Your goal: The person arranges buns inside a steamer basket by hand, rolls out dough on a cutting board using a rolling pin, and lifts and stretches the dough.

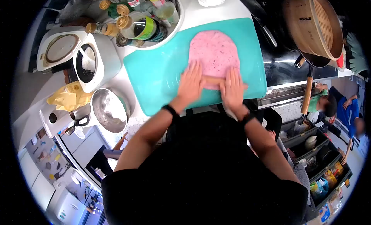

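Observation:
A flattened oval of pink dough (215, 49) with dark specks lies on a teal mat (156, 68). Across the near part of the dough rests a wooden rolling pin (213, 81). My left hand (191, 81) lies over the pin's left end, fingers stretched out flat and pointing away from me. Over the right end lies my right hand (233, 86), also open, its fingers reaching forward along the dough's edge. Both palms hide the ends of the pin, and both hands are slightly blurred.
Left of the mat stand a tray (178, 22) of bottles, an open rice cooker (101, 62) and a metal bowl (110, 110). To the right are a knife (269, 36), a bamboo steamer (309, 23) and a pan handle (307, 93). Other people appear at far right.

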A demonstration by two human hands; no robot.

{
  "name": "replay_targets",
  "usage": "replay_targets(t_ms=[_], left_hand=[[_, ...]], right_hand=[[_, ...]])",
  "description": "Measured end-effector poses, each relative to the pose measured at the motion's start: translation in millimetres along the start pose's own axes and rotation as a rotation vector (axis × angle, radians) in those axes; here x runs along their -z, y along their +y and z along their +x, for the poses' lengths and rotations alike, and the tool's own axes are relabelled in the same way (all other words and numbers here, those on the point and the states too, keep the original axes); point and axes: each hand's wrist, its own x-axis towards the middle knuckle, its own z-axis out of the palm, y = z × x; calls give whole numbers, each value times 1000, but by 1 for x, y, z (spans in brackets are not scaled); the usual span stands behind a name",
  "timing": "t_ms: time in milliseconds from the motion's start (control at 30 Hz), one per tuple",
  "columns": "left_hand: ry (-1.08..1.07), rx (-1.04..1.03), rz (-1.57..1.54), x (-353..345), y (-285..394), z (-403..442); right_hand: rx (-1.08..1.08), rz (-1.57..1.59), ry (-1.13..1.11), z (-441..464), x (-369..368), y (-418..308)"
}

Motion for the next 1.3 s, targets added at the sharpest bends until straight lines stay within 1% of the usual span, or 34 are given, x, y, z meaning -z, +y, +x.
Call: replay_targets(t_ms=[67,100,133,167,200,267,300,333,400,467,500,533,567,600,633,667,700,733,800,833,900,933,967,1000,1033,1100,1133,1167,1200,1233,1267,1300], left_hand=[[85,-3,89,1,-16,66],[107,4,156,2,-23,101],[169,-10,119,2,-35,139],[229,-24,81,0,-42,160],[219,-20,81,-1,-40,161],[199,-117,58,5,-43,176],[196,-117,60,8,-44,168],[186,-64,81,14,-37,140],[181,2,97,21,-24,97],[155,24,72,6,-9,52],[90,10,47,-8,-5,43],[30,-5,24,-15,-4,46],[38,-11,23,-7,-7,66],[36,-29,62,-2,-15,92],[26,-37,95,6,-18,112],[22,-31,94,10,-23,133],[79,-50,152,15,-30,159],[138,-69,207,17,-35,175],[143,-66,171,17,-36,179],[144,-66,136,18,-37,178],[128,-73,89,13,-25,138],[98,-78,35,6,-18,111],[17,-58,-1,-3,-14,81],[-73,-39,-38,-3,-6,51],[-64,-50,-28,8,2,37],[-164,-66,-204,30,13,25],[-124,-55,-336,24,3,40],[-24,-69,-262,23,-7,62],[82,-90,-186,24,-14,90],[83,-92,-140,24,-24,121],[84,-92,-94,26,-30,146],[91,-102,-93,32,-30,161]], right_hand=[[-145,-171,-20,71,3,17],[-145,-247,23,109,3,30],[-146,-245,52,141,6,44],[-150,-240,45,163,1,55],[-129,-220,90,181,-5,64],[-108,-197,156,197,1,68],[-62,-114,154,184,10,62],[-14,-30,134,160,22,53],[30,-74,76,109,49,41],[-8,-61,-41,57,37,34],[-10,-67,-35,47,29,32],[-39,-77,-80,44,20,31],[-70,-86,-127,48,18,29],[-69,-158,-110,68,9,40],[-68,-157,-124,94,11,46],[-92,-213,-68,127,16,50],[-116,-271,0,154,15,56],[-115,-272,5,168,9,63],[-83,-214,86,180,9,71],[-79,-215,94,171,9,67],[-54,-257,39,129,8,54],[-38,-154,35,97,4,47],[-21,-52,30,63,6,37],[-16,-58,-49,32,20,22],[-11,-62,-122,17,26,12],[-9,-73,-69,14,32,8],[-4,-82,-48,11,35,8],[-3,-85,-40,15,35,9],[39,-153,-65,26,34,15],[80,-219,-98,36,34,20],[156,-233,-45,44,35,24],[153,-240,-35,43,44,25]])
